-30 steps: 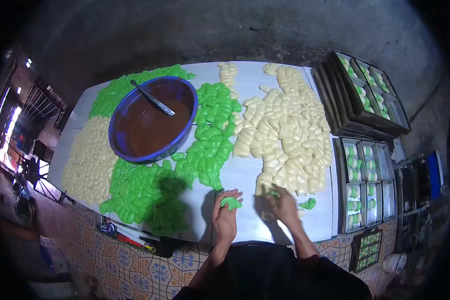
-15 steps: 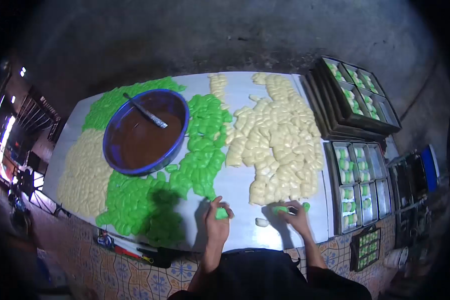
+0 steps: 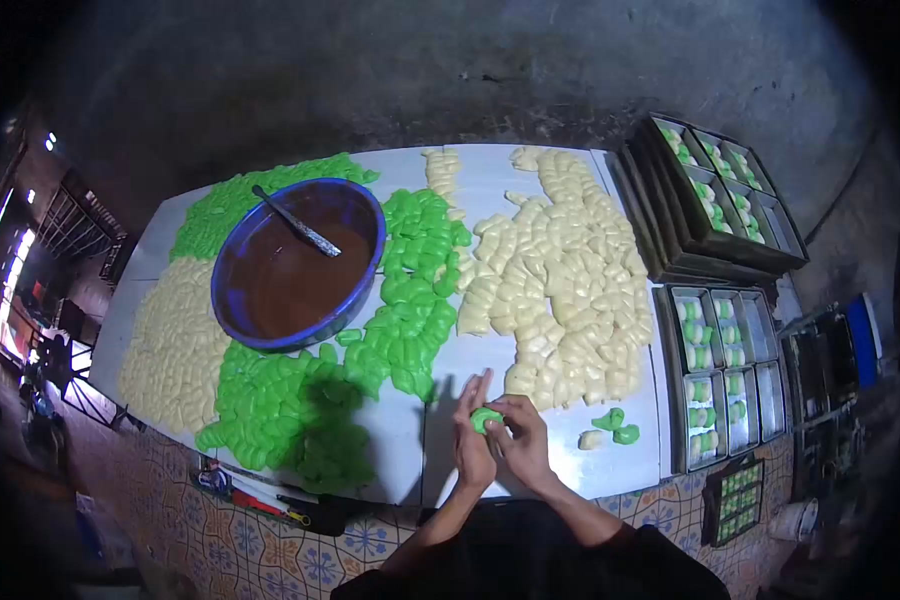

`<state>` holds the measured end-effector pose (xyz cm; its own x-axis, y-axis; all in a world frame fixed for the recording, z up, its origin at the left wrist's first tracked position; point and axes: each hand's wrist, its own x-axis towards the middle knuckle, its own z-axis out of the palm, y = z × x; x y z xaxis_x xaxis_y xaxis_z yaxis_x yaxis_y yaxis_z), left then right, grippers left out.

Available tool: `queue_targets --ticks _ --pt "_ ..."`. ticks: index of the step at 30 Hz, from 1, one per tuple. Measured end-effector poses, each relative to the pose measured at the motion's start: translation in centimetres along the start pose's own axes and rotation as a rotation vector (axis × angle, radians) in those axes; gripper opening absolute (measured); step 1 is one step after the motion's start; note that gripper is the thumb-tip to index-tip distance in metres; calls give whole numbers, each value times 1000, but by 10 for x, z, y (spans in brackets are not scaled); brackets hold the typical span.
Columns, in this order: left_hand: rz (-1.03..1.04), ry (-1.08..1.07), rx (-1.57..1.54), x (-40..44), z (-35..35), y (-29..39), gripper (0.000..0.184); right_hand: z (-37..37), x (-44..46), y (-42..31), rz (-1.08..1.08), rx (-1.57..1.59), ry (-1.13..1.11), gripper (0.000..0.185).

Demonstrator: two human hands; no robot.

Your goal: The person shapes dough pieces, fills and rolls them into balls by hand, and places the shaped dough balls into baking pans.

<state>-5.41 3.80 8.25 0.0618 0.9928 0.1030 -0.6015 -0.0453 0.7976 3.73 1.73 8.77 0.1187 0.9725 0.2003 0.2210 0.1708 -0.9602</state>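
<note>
Just above the table's near edge, my left hand [image 3: 473, 445] holds a green dough piece [image 3: 485, 419] against its palm and fingers. My right hand [image 3: 520, 437] meets it from the right, its fingertips pressed on the same piece. To the right on the white table [image 3: 560, 470] lie two small green pieces [image 3: 625, 434] and a cream piece [image 3: 591, 440]. Cream dough pieces [image 3: 570, 290] cover the area beyond my hands, and green dough pieces [image 3: 410, 310] spread to the left of them.
A blue basin [image 3: 225, 300] of brown filling, with a metal utensil [image 3: 305, 228] in it, stands left of centre. Compartmented trays [image 3: 678, 390] with green and cream rolls are at the right, beside a stack of trays [image 3: 660, 210]. Another tray [image 3: 712, 505] sits lower down.
My right hand has moved left from the small pieces and joined my left hand at the green dough. Two green pieces now lie beside the cream one. The view has shifted slightly.
</note>
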Motion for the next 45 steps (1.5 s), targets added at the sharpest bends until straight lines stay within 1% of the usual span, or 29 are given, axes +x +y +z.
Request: queue_targets --ticks 1,3,9,11,12,14,15,17,18,19,20,21,22,23,25,26,28,29,30,32,34,36,38,40,41,42,43,44,45 --pt "163 -25 135 2 -2 8 64 3 6 2 -16 44 14 35" --pt "117 -2 293 5 -25 21 53 3 18 6 -136 70 64 32" --pt "-64 239 527 -21 -52 8 26 13 31 0 -54 -55 -169 21" --pt "-109 352 630 -19 -48 10 22 17 42 30 51 225 -37 26" --pt "-185 265 688 -17 -47 14 22 13 47 17 -99 40 -114 31" --pt "-342 254 -73 -12 -50 5 22 16 47 -8 -242 -148 -373 41" --pt "-408 227 -450 -9 -54 2 21 25 40 8 -246 54 -342 38" --pt "-502 132 -643 1 -61 7 47 26 48 18 -334 -123 -359 53" --pt "-539 55 -783 6 -62 14 57 31 47 9 66 202 -357 87" --pt "-581 -21 -919 10 -63 20 68 26 53 12 131 319 -437 102" --pt "-498 -300 -985 27 -63 26 97 21 59 14 204 429 -512 118" --pt "-439 -383 -851 47 -56 44 109 19 61 20 192 530 -516 126" --pt "-394 -377 -834 68 -75 35 113 14 61 46 219 500 -606 134" --pt "-339 -482 -740 105 -88 55 111 14 65 36 209 474 -518 132" --pt "-297 -25 -43 183 -137 87 79 13 72 44 195 516 -492 126" --pt "-77 264 241 215 -134 111 63 15 72 43 240 487 -446 125" --pt "50 328 1200 283 -195 118 65 18 68 59 204 487 -400 121" --pt "-72 476 1478 307 -234 92 79 23 66 51 251 448 -353 118" --pt "-37 363 1474 304 -234 89 84 25 63 58 250 465 -342 115" --pt "-308 200 1360 309 -232 94 88 29 61 64 269 500 -327 111" --pt "-912 88 1088 314 -227 112 88 28 61 65 243 516 -326 101" --pt "-490 100 1416 291 -203 117 83 31 55 79 206 558 -303 92" --pt "277 -44 1926 254 -191 106 75 39 57 80 192 616 -239 84" --pt "-254 161 1270 217 -131 127 78 43 63 73 423 893 -238 75" --pt "-334 64 726 189 -140 101 83 45 67 68 538 1034 -225 71" --pt "-540 78 332 164 -107 101 90 47 75 59 583 1353 -307 62" --pt "-748 166 -33 139 -74 102 97 47 77 50 699 1389 -299 52" --pt "-785 -25 -142 114 -82 76 97 48 73 53 696 1256 -264 48" --pt "-673 90 -95 91 -77 51 90 48 66 60 696 1124 -230 43"
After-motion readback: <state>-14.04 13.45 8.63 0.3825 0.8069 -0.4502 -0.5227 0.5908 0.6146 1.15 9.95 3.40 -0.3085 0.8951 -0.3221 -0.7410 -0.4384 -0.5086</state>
